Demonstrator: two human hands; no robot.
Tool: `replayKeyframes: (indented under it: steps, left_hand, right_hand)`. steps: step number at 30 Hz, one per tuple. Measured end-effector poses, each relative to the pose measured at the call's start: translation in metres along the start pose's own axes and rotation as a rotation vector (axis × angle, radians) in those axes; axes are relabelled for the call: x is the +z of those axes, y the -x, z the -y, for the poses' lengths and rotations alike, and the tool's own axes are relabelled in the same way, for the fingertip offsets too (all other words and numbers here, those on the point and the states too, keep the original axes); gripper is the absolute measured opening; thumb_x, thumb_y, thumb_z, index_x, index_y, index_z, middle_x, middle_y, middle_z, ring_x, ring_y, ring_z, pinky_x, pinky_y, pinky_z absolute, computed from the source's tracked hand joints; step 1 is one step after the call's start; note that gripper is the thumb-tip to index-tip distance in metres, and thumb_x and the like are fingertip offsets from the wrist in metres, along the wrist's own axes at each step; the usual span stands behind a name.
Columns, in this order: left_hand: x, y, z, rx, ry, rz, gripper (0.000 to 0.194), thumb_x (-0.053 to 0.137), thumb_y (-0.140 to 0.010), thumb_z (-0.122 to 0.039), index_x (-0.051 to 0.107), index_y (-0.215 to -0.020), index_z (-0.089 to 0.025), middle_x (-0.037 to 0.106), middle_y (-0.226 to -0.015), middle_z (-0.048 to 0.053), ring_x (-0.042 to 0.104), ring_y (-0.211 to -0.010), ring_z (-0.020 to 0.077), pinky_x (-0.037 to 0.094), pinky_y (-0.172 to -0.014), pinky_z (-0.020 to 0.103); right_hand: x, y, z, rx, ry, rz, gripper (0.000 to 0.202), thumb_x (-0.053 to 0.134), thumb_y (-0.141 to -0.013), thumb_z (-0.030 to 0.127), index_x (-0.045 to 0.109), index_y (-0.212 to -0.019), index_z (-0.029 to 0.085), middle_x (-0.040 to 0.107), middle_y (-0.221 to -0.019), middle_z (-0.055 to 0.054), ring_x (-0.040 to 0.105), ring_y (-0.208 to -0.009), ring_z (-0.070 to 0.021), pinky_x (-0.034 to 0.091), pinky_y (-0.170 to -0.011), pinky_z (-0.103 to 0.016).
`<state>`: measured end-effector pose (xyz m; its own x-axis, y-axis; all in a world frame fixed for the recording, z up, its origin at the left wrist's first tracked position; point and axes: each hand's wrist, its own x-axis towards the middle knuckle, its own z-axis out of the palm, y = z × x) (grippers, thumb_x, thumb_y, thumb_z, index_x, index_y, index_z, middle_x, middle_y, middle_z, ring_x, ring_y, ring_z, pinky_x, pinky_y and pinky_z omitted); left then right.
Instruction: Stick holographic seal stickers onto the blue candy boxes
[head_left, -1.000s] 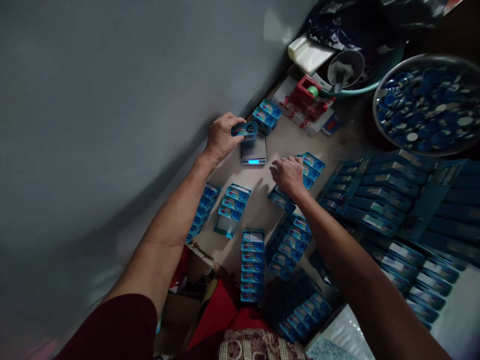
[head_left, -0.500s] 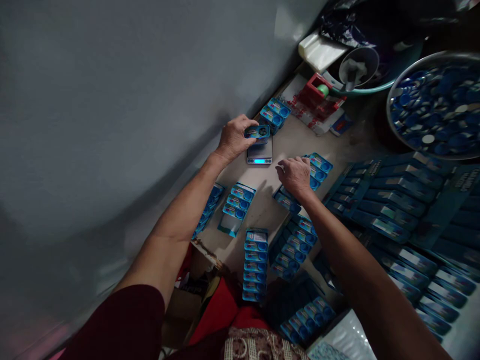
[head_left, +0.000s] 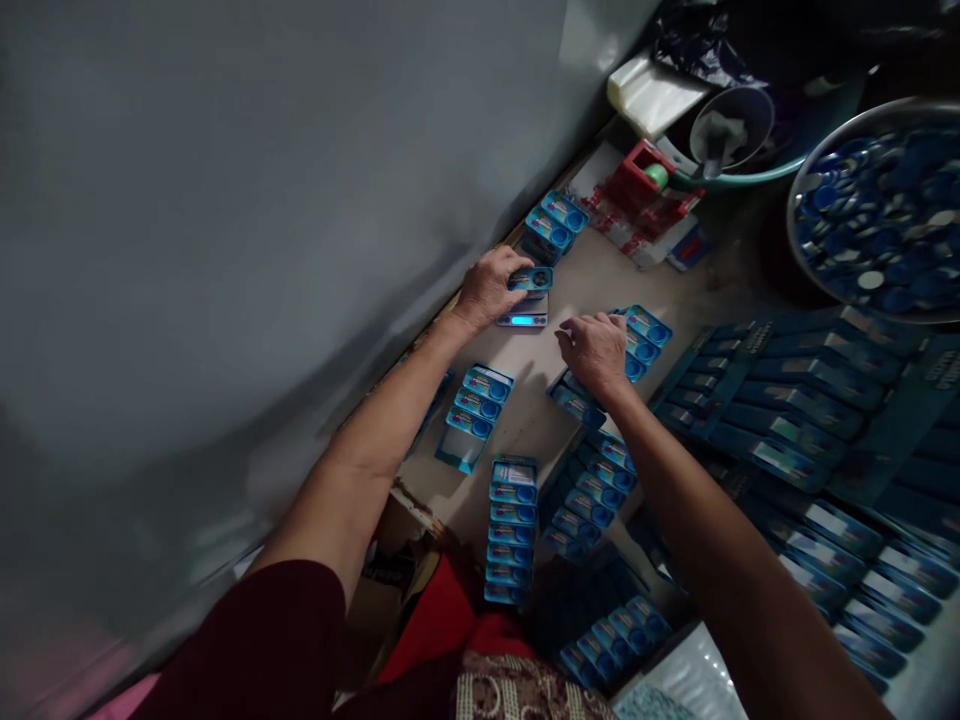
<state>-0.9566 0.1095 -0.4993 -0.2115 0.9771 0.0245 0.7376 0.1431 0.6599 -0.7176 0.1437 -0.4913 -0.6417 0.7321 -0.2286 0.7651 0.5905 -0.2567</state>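
Note:
My left hand (head_left: 487, 288) pinches a small blue box (head_left: 534, 279) with a dark round opening at one end. The box is right over a digital scale (head_left: 523, 320) with a lit blue display; whether it touches the platform is hidden. To the right, my right hand (head_left: 596, 350) is closed, its fingers curled and the thumb pressed in. Anything between those fingers is too small to make out. Beneath that hand lies a tray of blue boxes (head_left: 577, 403). Another tray (head_left: 480, 402), partly filled with similar boxes, rests below the scale.
Stacked blue boxes (head_left: 553, 222) stand behind the scale, close to the wall (head_left: 300, 180). Farther back sits a red tape dispenser (head_left: 637, 180). A large metal basin (head_left: 793, 230) of blue and silver pieces is at right, above rows of packed boxes (head_left: 787, 400).
My left hand has moved right and slightly down with the blue box, closer over the scale. The right hand stays nearly in place. The view has shifted slightly.

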Motion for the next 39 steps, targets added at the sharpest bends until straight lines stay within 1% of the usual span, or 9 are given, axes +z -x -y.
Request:
replayKeyframes:
  steps: [3,7,11,13,16,20,25,31,39]
  left_hand:
    - [-0.004,0.004,-0.001,0.003,-0.003,-0.019,0.046,0.082,-0.082,-0.020,0.075,-0.127,-0.029,0.073,-0.124,0.005,0.068,-0.118,0.0252,0.055,-0.109,0.042]
    - [-0.029,0.013,-0.004,0.012,-0.012,-0.054,0.078,0.097,-0.071,-0.035,0.065,-0.142,-0.033,0.061,-0.152,0.007,0.055,-0.144,0.0338,0.046,-0.124,0.051]
    - [-0.047,0.034,0.001,-0.070,0.016,-0.065,0.086,0.099,-0.069,-0.033,0.062,-0.146,-0.031,0.057,-0.156,0.009,0.054,-0.146,0.0345,0.043,-0.126,0.051]
    - [-0.046,0.046,0.009,-0.111,0.045,-0.059,0.083,0.097,-0.072,-0.030,0.061,-0.147,-0.030,0.063,-0.149,0.009,0.059,-0.140,0.0325,0.046,-0.123,0.050]
    - [-0.033,0.057,0.023,-0.173,0.082,-0.058,0.079,0.092,-0.075,-0.023,0.060,-0.147,-0.029,0.069,-0.138,0.009,0.065,-0.131,0.0301,0.051,-0.117,0.049]
    - [-0.017,0.056,0.034,-0.265,0.150,-0.065,0.076,0.087,-0.072,-0.013,0.062,-0.142,-0.024,0.072,-0.131,0.009,0.069,-0.122,0.0276,0.055,-0.111,0.046]
    - [-0.013,0.046,0.035,-0.310,0.226,-0.033,0.068,0.081,-0.069,-0.006,0.065,-0.133,-0.021,0.074,-0.128,0.010,0.070,-0.116,0.0256,0.058,-0.105,0.043]
    - [-0.010,0.043,0.040,-0.313,0.234,-0.028,0.055,0.081,-0.070,-0.008,0.067,-0.121,-0.022,0.076,-0.122,0.008,0.071,-0.109,0.0236,0.059,-0.098,0.040]
    - [-0.002,0.036,0.038,-0.345,0.221,-0.003,0.051,0.082,-0.071,-0.008,0.065,-0.117,-0.023,0.076,-0.121,0.008,0.071,-0.109,0.0230,0.060,-0.093,0.038]
  right_hand:
    - [0.001,0.000,-0.001,-0.003,-0.008,-0.003,0.028,0.059,-0.100,0.034,0.082,-0.110,0.020,0.082,-0.101,-0.011,0.060,-0.098,-0.0298,0.031,-0.098,-0.045]
    - [0.004,0.000,-0.003,0.000,-0.018,-0.005,0.030,0.058,-0.101,0.035,0.082,-0.110,0.020,0.082,-0.101,-0.011,0.060,-0.097,-0.0293,0.031,-0.098,-0.045]
    - [0.004,-0.001,-0.004,-0.002,-0.022,-0.003,0.030,0.058,-0.101,0.036,0.082,-0.110,0.021,0.082,-0.102,-0.011,0.060,-0.097,-0.0293,0.032,-0.099,-0.045]
    - [0.003,0.000,-0.003,0.002,-0.022,-0.008,0.030,0.057,-0.101,0.036,0.082,-0.110,0.021,0.081,-0.101,-0.011,0.059,-0.097,-0.0297,0.031,-0.099,-0.045]
    - [0.003,0.000,-0.003,0.009,-0.023,-0.006,0.031,0.057,-0.101,0.036,0.082,-0.109,0.021,0.081,-0.100,-0.012,0.059,-0.097,-0.0301,0.031,-0.098,-0.045]
    - [0.002,0.000,-0.003,0.011,-0.021,0.002,0.031,0.057,-0.100,0.036,0.083,-0.108,0.021,0.081,-0.099,-0.011,0.058,-0.095,-0.0293,0.031,-0.099,-0.045]
    - [-0.001,0.000,-0.002,0.017,-0.025,0.003,0.030,0.057,-0.100,0.035,0.083,-0.107,0.021,0.081,-0.100,-0.011,0.059,-0.096,-0.0292,0.030,-0.099,-0.045]
    - [0.000,0.001,-0.001,0.008,-0.028,-0.018,0.030,0.058,-0.099,0.036,0.083,-0.105,0.021,0.081,-0.097,-0.011,0.059,-0.094,-0.0296,0.031,-0.099,-0.045]
    - [0.001,0.001,-0.003,0.011,-0.045,-0.020,0.030,0.057,-0.099,0.035,0.083,-0.105,0.021,0.081,-0.098,-0.011,0.060,-0.094,-0.0295,0.031,-0.098,-0.045]
